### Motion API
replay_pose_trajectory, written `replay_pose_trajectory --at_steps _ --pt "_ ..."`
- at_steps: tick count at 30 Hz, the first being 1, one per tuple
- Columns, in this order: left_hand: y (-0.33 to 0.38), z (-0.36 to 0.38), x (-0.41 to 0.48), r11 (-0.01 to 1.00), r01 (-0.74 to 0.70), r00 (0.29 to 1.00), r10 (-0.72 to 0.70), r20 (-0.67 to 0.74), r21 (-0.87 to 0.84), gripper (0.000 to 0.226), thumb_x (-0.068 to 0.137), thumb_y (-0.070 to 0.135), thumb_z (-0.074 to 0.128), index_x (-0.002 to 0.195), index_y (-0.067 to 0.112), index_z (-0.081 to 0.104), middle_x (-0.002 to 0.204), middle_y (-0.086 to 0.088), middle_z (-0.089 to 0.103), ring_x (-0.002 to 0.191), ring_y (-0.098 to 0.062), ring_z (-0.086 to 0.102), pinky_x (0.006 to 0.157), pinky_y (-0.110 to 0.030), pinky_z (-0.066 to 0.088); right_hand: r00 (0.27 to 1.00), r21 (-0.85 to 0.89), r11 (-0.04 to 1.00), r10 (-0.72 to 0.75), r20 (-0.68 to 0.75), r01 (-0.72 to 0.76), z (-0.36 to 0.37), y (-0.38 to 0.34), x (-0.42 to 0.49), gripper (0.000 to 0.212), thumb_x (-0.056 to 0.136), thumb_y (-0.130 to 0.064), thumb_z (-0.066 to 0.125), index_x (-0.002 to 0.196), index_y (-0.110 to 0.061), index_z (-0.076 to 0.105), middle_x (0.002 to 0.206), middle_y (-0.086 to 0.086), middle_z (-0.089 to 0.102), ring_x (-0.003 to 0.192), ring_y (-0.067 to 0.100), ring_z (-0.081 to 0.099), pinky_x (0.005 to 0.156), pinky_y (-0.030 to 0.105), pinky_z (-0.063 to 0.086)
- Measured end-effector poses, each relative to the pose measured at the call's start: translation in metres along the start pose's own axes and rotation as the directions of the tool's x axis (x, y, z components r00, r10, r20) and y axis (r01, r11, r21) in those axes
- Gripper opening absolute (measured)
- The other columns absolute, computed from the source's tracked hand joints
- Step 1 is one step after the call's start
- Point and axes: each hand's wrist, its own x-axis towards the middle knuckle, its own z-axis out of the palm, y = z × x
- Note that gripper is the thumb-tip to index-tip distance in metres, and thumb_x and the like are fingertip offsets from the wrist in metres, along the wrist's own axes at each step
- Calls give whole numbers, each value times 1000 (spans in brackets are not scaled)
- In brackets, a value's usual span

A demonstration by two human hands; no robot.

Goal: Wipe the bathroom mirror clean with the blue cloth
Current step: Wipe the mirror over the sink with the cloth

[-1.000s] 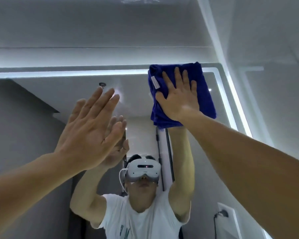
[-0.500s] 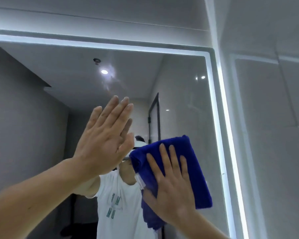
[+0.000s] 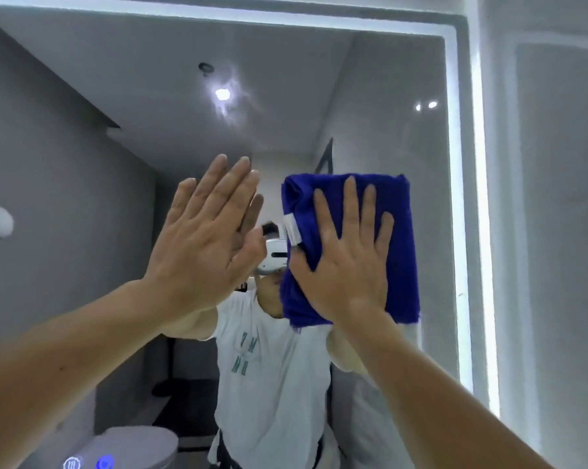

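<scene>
The right hand (image 3: 348,262) lies flat, fingers spread, pressing the folded cloth (image 3: 399,231) against the mirror (image 3: 370,113) near its right edge. The left hand (image 3: 201,242) is open, fingers straight and together, held at the glass. Whether it touches is unclear. Good wiping likely needs even palm pressure and overlapping passes — the smear (image 3: 233,84) up by the reflected ceiling light looks unwiped.

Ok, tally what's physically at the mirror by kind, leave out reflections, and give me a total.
Hands: 2 (left hand held flat, right hand pressing the cloth)
Blue cloth: 1
Mirror: 1
Total: 4
</scene>
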Motion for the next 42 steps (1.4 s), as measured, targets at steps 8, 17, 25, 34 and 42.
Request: replay_pose_trajectory --at_steps 8,17,25,34,42 --pt "21 -2 -30 999 7 999 -5 47 -36 65 98 44 22 155 13 21 164 -2 14 152 -14 2 121 -40 4 960 0 971 -236 153 238 0 15 -168 89 76 -60 49 155 -29 22 165 10 4 151 36 8 120 56 1" --pt "21 -6 -39 996 53 998 -49 51 -77 67 97 44 23 157 15 16 165 0 9 152 -14 -2 122 -47 5 1000 30 999 -27 9 27 -10 9 -20 76 80 -57 44 149 -27 33 163 10 16 149 33 10 118 55 9" --pt "32 4 -68 994 56 995 -48 92 -89 68 95 41 25 155 11 19 164 -5 15 152 -20 5 121 -49 11 1000 64 998 -30 0 30 11 7 -158 87 80 -49 51 157 -27 17 164 11 11 151 33 7 121 53 4" --pt "51 15 -92 989 -13 993 30 112 -148 66 98 39 29 156 11 13 164 -8 11 152 -25 4 121 -53 9 969 87 976 -208 132 197 20 35 -326 71 92 -62 49 153 -31 29 165 3 13 148 31 21 121 51 9" --pt "58 20 -87 982 -37 997 50 61 -188 66 99 39 32 155 7 16 164 -11 14 152 -27 6 121 -51 8 992 118 985 -124 -17 125 4 39 -167 75 76 -54 64 142 -28 40 157 7 22 145 32 18 119 49 5"
